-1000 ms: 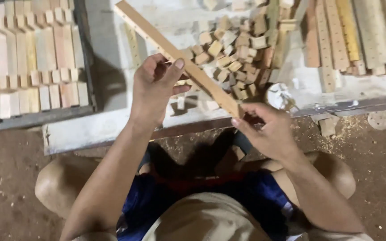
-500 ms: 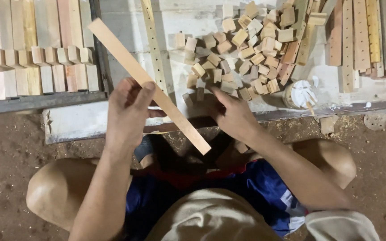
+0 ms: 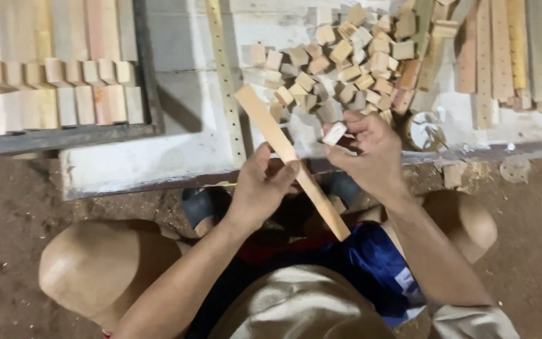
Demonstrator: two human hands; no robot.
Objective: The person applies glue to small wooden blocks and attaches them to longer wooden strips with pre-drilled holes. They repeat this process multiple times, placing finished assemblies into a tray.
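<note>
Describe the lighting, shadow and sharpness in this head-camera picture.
Head view: bright, washed-out light on the white board and pile of wooden blocks; dark shadow beneath the board's edge; left hand, wooden strip and right hand slightly soft.

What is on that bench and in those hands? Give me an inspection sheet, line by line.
Surface: pale slab, dusty and worn, at ground height.
Job's things: wood strip held slanting over the lap; small block held above it.
Clutter: heap of blocks; drilled slats at the right; thin drilled strip lying on the slab; rows of wood pieces in a tray at the left; round pale object, blurred.
Grippers: left hand grips the strip near its middle; right hand pinches the block in its fingertips.
Cables: nothing seen.
Surroundings: dirt floor with sawdust; person squatting, knees apart.
</note>
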